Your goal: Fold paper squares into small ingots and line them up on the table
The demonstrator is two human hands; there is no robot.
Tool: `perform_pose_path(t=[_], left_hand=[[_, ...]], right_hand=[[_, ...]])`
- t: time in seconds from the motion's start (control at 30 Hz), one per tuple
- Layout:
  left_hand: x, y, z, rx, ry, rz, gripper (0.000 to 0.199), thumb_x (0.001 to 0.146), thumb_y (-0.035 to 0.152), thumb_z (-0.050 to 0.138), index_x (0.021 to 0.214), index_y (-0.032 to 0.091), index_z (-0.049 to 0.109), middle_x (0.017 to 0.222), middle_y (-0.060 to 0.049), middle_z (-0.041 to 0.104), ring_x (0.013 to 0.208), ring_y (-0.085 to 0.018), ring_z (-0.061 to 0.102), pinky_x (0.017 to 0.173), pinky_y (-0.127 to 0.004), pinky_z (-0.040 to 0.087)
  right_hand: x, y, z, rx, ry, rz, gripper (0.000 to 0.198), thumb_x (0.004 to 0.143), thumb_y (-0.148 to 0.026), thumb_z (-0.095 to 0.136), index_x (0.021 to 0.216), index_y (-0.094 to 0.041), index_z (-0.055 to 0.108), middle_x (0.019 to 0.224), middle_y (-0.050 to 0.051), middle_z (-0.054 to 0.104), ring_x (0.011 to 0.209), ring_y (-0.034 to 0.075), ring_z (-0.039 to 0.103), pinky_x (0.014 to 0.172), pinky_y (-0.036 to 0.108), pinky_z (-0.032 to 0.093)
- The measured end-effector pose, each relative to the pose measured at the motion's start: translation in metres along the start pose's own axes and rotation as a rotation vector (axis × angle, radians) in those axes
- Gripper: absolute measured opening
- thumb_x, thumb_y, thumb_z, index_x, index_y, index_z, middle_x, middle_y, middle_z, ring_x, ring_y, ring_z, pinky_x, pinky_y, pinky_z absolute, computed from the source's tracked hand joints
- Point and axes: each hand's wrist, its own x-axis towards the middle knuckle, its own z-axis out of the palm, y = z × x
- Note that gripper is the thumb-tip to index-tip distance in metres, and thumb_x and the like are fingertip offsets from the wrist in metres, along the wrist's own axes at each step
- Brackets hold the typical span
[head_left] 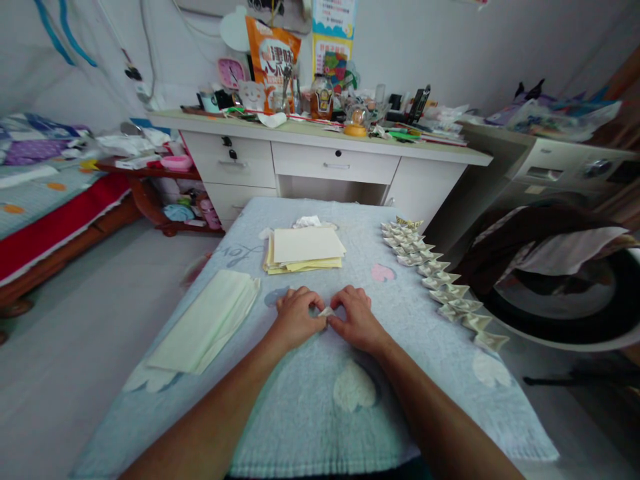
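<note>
Between my two hands is a small folded piece of white paper [326,312], mostly covered by the fingers. My left hand [300,313] pinches it from the left with thumb and forefinger. On its other side my right hand [356,317] pinches it the same way. Just beyond the hands lies a stack of cream and yellow paper sheets [307,247]. To the left rests a pile of long pale green sheets [205,323]. Folded paper boats [435,270] stand in a slanting row along the right side of the cloth.
A pale blue cloth [295,413] with heart prints covers the table. Crumpled white tissue [307,221] lies behind the paper stack. Beyond stands a white desk [335,150] crowded with jars and packets. An open washing machine [565,293] is at the right, a bed [60,200] at the left.
</note>
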Motion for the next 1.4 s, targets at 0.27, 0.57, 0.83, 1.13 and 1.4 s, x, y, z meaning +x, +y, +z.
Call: perform_pose_path(t=[0.27,0.57,0.83,1.13,1.4], left_hand=[[-0.002,0.001,-0.002,-0.4,-0.024,0.169,0.021,0.071,0.016,0.06,0.091,0.019,0.063,0.084,0.0,0.066,0.08,-0.015,0.059,0.076,-0.026,0.045],[-0.004,0.002,-0.01,-0.458,-0.009,0.126,0.015,0.074,0.029,0.067,0.085,0.019,0.072,0.079,-0.001,0.07,0.075,-0.016,0.062,0.073,-0.026,0.047],[-0.004,0.0,-0.012,-0.526,-0.06,0.085,0.015,0.075,0.027,0.064,0.083,0.016,0.072,0.075,-0.002,0.07,0.072,-0.016,0.061,0.068,-0.025,0.045],[-0.002,-0.002,-0.01,-0.601,-0.128,0.062,0.017,0.075,0.028,0.063,0.08,0.015,0.072,0.075,-0.003,0.071,0.071,-0.016,0.062,0.067,-0.025,0.045],[-0.001,-0.002,-0.006,-0.674,-0.18,0.051,0.02,0.073,0.031,0.065,0.082,0.014,0.068,0.074,-0.002,0.067,0.069,-0.014,0.058,0.065,-0.024,0.044]], right_hand=[[-0.001,0.003,-0.012,0.281,0.021,-0.137,0.014,0.077,-0.014,0.064,0.085,-0.019,0.054,0.084,-0.001,0.057,0.084,0.016,0.049,0.078,0.028,0.036],[-0.001,0.008,-0.01,0.449,0.017,-0.126,0.014,0.082,-0.028,0.064,0.092,-0.019,0.06,0.086,0.001,0.06,0.085,0.016,0.054,0.078,0.027,0.041],[-0.003,0.004,-0.012,0.523,-0.004,-0.115,0.021,0.085,-0.04,0.061,0.081,-0.019,0.063,0.077,0.001,0.061,0.078,0.015,0.054,0.071,0.025,0.041],[-0.003,0.005,-0.009,0.644,-0.058,-0.074,0.025,0.084,-0.042,0.061,0.075,-0.018,0.063,0.071,0.001,0.062,0.07,0.013,0.054,0.067,0.024,0.041],[-0.001,0.006,-0.008,0.76,-0.061,-0.036,0.029,0.08,-0.043,0.064,0.067,-0.018,0.061,0.065,-0.001,0.056,0.065,0.012,0.049,0.064,0.023,0.039]])
